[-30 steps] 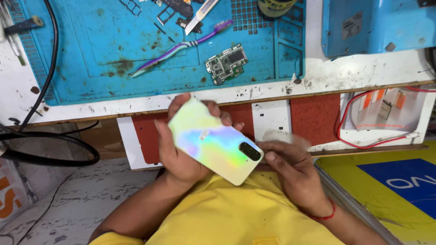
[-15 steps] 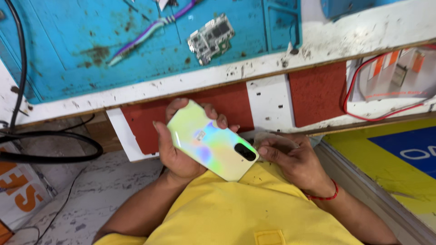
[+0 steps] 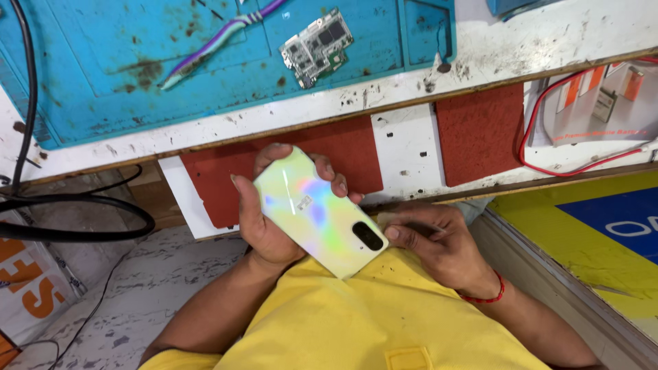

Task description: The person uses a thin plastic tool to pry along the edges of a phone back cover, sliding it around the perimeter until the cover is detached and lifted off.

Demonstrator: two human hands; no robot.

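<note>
Phone (image 3: 317,209) lower in view, iridescent back, left hand (image 3: 264,226).

A phone repair workshop, seen from the bench seat.

Upper left of the frame, a stained blue work mat (image 3: 205,75) covers the scuffed white tabletop (image 3: 521,48); a bare circuit board (image 3: 317,46) lies on it, with black cables (image 3: 75,219) at left and red wire (image 3: 548,137) at right.

A worn blue work mat (image 3: 137,75) covers a scuffed white bench (image 3: 521,48). On the mat lie a bare green circuit board (image 3: 317,46) and a purple and white tool (image 3: 212,41), possibly a toothbrush. A black cable (image 3: 75,226) loops at left. A red wire (image 3: 548,137) curves at right, above a yellow and blue panel (image 3: 596,240).
</note>
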